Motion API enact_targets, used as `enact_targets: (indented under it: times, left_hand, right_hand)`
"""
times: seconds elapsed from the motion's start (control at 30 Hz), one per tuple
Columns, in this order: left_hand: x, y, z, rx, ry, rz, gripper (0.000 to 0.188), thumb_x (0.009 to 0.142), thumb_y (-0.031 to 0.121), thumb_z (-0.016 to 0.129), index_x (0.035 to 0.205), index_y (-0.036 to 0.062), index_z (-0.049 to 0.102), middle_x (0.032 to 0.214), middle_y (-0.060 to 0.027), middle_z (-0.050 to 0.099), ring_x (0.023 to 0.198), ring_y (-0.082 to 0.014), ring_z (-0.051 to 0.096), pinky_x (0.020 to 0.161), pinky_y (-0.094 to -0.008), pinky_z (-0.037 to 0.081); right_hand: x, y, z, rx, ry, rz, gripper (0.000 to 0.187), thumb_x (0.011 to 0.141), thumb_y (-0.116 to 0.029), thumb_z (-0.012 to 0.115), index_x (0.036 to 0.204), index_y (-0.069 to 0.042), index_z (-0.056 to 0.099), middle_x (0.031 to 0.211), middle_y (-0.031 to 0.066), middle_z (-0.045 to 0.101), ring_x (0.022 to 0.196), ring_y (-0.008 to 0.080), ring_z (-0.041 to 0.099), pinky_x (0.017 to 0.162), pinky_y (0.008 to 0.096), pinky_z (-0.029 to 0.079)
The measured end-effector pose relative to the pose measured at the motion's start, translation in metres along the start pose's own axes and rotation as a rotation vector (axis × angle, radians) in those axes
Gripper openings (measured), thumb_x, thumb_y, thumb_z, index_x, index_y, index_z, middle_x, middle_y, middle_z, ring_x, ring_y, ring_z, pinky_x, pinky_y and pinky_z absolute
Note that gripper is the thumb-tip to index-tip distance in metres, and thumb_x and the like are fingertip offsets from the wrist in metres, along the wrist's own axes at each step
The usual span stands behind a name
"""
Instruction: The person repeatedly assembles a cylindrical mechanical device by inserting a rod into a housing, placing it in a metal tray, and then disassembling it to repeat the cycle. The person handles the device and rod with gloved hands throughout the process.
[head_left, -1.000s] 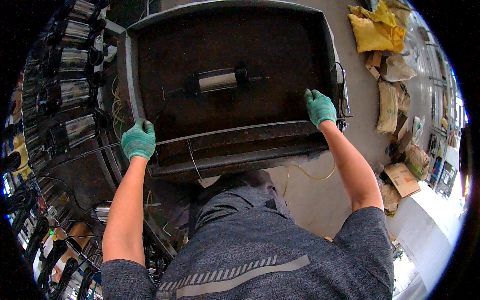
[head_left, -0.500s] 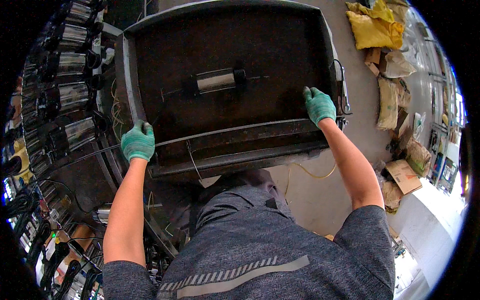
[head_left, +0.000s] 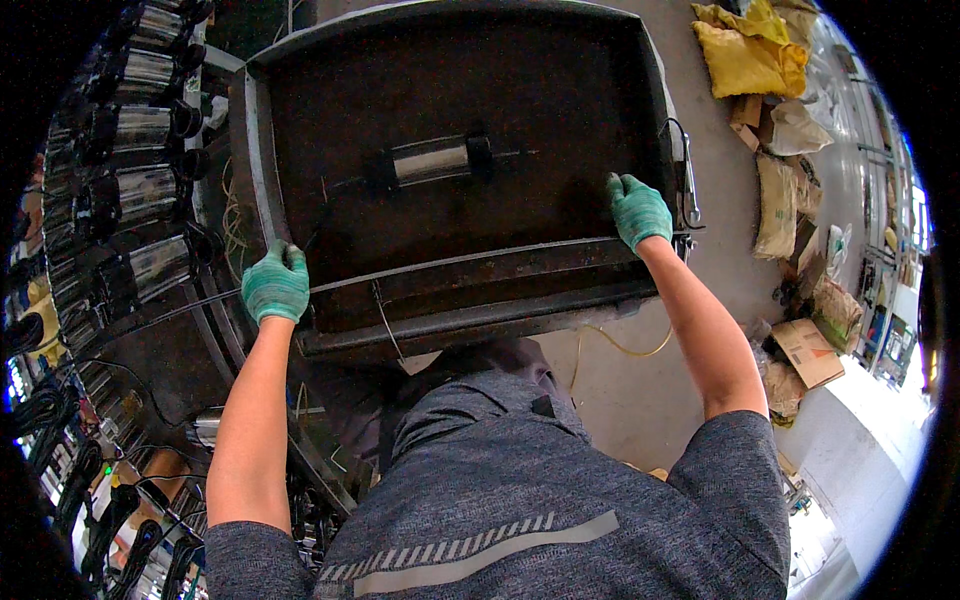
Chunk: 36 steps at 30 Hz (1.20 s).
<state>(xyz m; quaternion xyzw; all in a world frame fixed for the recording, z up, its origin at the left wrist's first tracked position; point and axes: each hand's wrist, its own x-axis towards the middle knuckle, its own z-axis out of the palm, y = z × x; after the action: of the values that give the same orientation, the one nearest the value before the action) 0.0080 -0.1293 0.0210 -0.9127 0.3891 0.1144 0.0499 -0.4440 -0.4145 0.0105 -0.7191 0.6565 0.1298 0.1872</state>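
- Head view: a grey concrete floor point(head_left: 620, 390) is seen under a dark metal tray point(head_left: 450, 110), held just in front of the torso.
- The tray's near corners are gripped by the left hand point(head_left: 276, 284) and right hand point(head_left: 638, 210), both gloved green, fingers curled over the rim.
- One chrome cylinder point(head_left: 430, 160) lies mid-tray.
- Similar cylinders point(head_left: 140, 130) are racked left; yellow sacks point(head_left: 745, 55) and cardboard point(head_left: 810, 350) are scattered right.

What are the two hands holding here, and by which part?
Both gloved hands grip the dark metal tray: left hand at its near-left corner, right hand on its right rim.
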Motion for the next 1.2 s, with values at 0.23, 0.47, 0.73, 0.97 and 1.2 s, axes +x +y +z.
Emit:
enact_targets:
  times: [0.23, 0.47, 0.73, 0.97, 1.2]
  left_hand:
    - [-0.002, 0.005, -0.005, 0.005, -0.005, -0.004, 0.03, 0.098, 0.038, 0.055, 0.107, 0.0155, 0.073, 0.089, -0.0172, 0.074, 0.086, -0.0413, 0.068, 0.081, -0.0508, 0.053]
    - [-0.002, -0.004, 0.009, -0.014, 0.198, 0.142, 0.026, 0.093, 0.03, 0.06, 0.107, 0.0097, 0.069, 0.107, -0.0149, 0.069, 0.099, -0.0377, 0.065, 0.09, -0.0518, 0.046]
    - [-0.001, 0.008, 0.001, 0.055, 0.335, 0.286, 0.025, 0.086, 0.019, 0.066, 0.11, 0.0094, 0.067, 0.112, -0.016, 0.065, 0.106, -0.0379, 0.061, 0.093, -0.0504, 0.046]
    - [0.038, 0.132, 0.005, -0.45, 0.072, 0.496, 0.028, 0.089, 0.014, 0.067, 0.114, 0.0024, 0.062, 0.112, -0.0203, 0.068, 0.104, -0.0402, 0.065, 0.091, -0.0445, 0.052]
    - [0.065, 0.284, 0.012, -0.61, -0.565, 0.04, 0.032, 0.098, 0.026, 0.059, 0.12, 0.0027, 0.062, 0.106, -0.0136, 0.069, 0.095, -0.0291, 0.067, 0.079, -0.0405, 0.054]
  right_hand:
    - [-0.001, 0.001, 0.001, 0.014, 0.026, -0.013, 0.052, 0.104, -0.056, 0.04, 0.113, -0.014, 0.069, 0.111, 0.0223, 0.07, 0.107, 0.046, 0.064, 0.09, 0.0553, 0.052]
    - [0.0, 0.001, -0.002, 0.039, -0.006, 0.004, 0.051, 0.104, -0.053, 0.039, 0.114, -0.013, 0.069, 0.111, 0.0226, 0.071, 0.106, 0.0463, 0.065, 0.091, 0.0548, 0.052]
    - [-0.001, 0.001, -0.006, 0.073, 0.001, 0.0, 0.05, 0.105, -0.052, 0.039, 0.113, -0.013, 0.069, 0.111, 0.0221, 0.071, 0.106, 0.0455, 0.065, 0.09, 0.0548, 0.052]
    - [-0.006, 0.001, -0.012, 0.113, 0.012, 0.009, 0.046, 0.105, -0.049, 0.04, 0.112, -0.014, 0.069, 0.109, 0.0198, 0.072, 0.105, 0.0429, 0.067, 0.089, 0.0549, 0.053]
    - [-0.007, 0.009, -0.01, 0.214, 0.082, -0.016, 0.043, 0.104, -0.048, 0.043, 0.107, -0.013, 0.069, 0.1, 0.0197, 0.072, 0.096, 0.0445, 0.067, 0.083, 0.0554, 0.053]
